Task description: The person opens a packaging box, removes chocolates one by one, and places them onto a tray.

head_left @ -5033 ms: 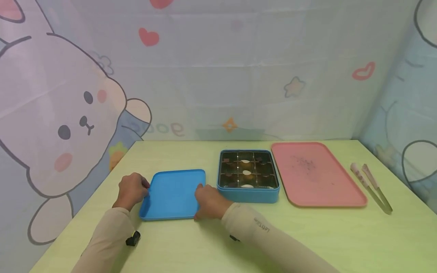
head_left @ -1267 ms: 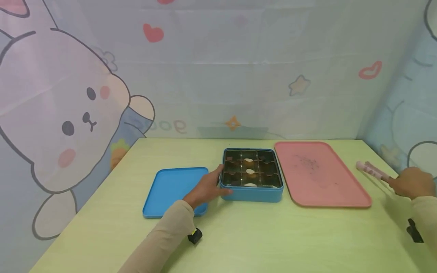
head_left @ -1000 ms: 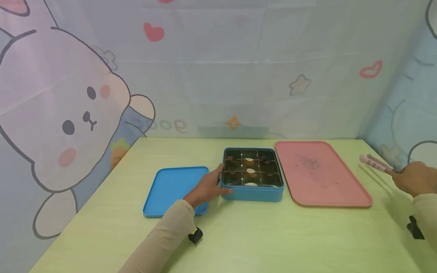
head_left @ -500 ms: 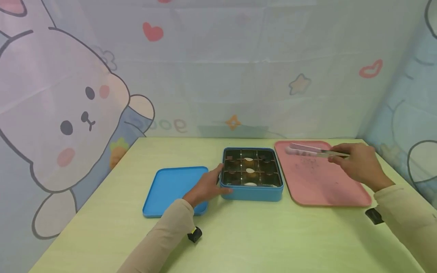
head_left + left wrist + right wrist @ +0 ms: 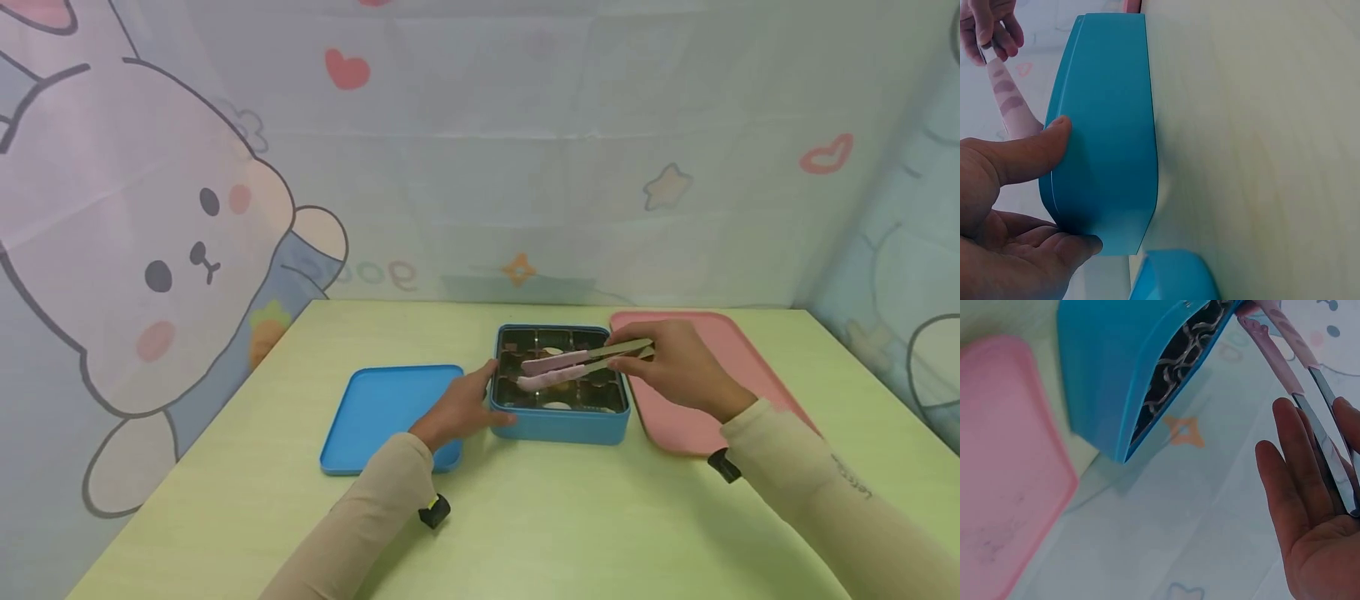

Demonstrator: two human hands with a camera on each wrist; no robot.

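A blue square box (image 5: 562,429) sits mid-table. Its dark divided insert has several compartments, with dark and pale pieces showing; exactly what they are is hard to tell. My left hand (image 5: 459,407) grips the box's front left corner, thumb on the front wall and fingers round the left side. In my right hand (image 5: 678,367) are metal tongs (image 5: 555,379) with pink sleeved ends, pinched between thumb and fingers. The tongs' two arms are apart, and their pink ends hover over the insert. The right wrist view shows the tongs (image 5: 1272,356) reaching toward the box rim.
A blue shallow square lid (image 5: 386,408) lies left of the box, partly behind my left wrist. Right of the box is a pink tray (image 5: 720,342) with dark marks, partly covered by my right hand. A printed cloth (image 5: 480,150) hangs behind the table.
My right hand has picked up the tongs from the table's right side and carried them left over the box. Earlier both hands were at the blue lid; my left hand then moved to the box.
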